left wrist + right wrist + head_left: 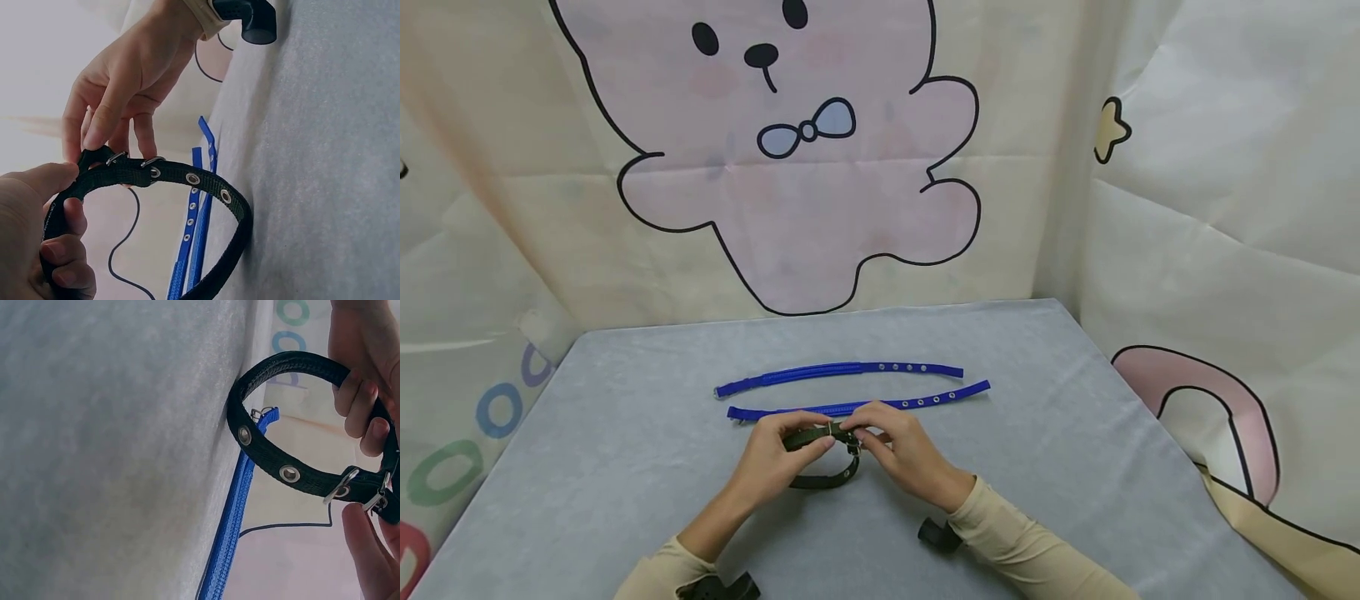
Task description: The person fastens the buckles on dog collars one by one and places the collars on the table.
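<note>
A dark green collar (pixel 826 481) with metal eyelets is bent into a loop over the near middle of the table. My left hand (pixel 765 460) grips its band, thumb on one face and fingers curled round the other. At the buckle end, my right hand (pixel 910 457) pinches the strap between thumb and fingers. The left wrist view shows the buckle (pixel 117 159) right under the right fingertips, with the strap passing through it. A metal ring (pixel 340 486) stands beside the buckle in the right wrist view. The loop's lower side hangs close over the cloth.
Two blue collars, one farther back (pixel 808 372) and one nearer (pixel 936 398), lie stretched out side by side beyond my hands. A grey cloth (pixel 1075 467) covers the table. Printed curtains (pixel 880 283) enclose its back and sides. Black wrist cameras (pixel 938 536) sit at both cuffs.
</note>
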### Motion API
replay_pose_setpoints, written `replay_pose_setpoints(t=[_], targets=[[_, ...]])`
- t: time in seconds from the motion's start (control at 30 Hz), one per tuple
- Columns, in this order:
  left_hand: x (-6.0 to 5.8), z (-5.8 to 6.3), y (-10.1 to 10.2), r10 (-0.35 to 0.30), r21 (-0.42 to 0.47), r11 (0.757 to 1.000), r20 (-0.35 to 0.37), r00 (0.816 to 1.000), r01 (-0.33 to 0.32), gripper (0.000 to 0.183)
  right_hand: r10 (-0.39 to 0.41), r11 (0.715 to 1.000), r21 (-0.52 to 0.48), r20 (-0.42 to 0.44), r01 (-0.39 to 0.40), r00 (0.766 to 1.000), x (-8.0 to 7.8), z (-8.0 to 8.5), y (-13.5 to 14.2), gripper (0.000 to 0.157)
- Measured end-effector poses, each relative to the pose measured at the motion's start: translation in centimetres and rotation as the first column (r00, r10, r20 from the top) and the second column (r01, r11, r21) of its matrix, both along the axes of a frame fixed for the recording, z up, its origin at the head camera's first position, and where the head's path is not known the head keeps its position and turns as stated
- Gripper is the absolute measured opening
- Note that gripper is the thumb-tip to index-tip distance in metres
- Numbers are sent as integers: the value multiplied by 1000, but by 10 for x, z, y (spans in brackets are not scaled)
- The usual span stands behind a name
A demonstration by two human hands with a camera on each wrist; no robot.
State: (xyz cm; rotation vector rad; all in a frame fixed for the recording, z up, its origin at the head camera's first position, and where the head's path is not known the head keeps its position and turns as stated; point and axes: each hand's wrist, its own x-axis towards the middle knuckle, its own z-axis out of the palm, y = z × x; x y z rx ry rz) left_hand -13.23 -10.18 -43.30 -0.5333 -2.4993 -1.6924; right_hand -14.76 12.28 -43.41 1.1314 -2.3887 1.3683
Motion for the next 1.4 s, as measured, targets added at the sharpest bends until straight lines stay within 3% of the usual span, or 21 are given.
replay_pose_setpoints(t=[0.5,0.77,0.93,1.1,1.27,1.4], targets=[[1,-1,-1,21,11,1000,49,999,-22,24,44,993,108,-12,-43,999,3,2,-1,41],[1,0,-1,-21,-7,1000,22,1000,22,24,-34,991,132,9,32,999,5,1,-3,28],[1,0,-1,-23,-19,1000,18,1000,24,26,-3,990,141,5,2,1000,4,0,-2,28],[1,0,-1,-7,-16,1000,24,1000,7,26,46,986,162,-25,-42,999,2,1,0,37],[-2,-3,-4,15,53,998,35,999,-17,27,25,965,261,8,-26,1000,1,-1,-2,59],[-6,-7,-7,-12,57,998,25,1000,11,30,-7,948,317,41,-7,999,2,-4,-3,68]])
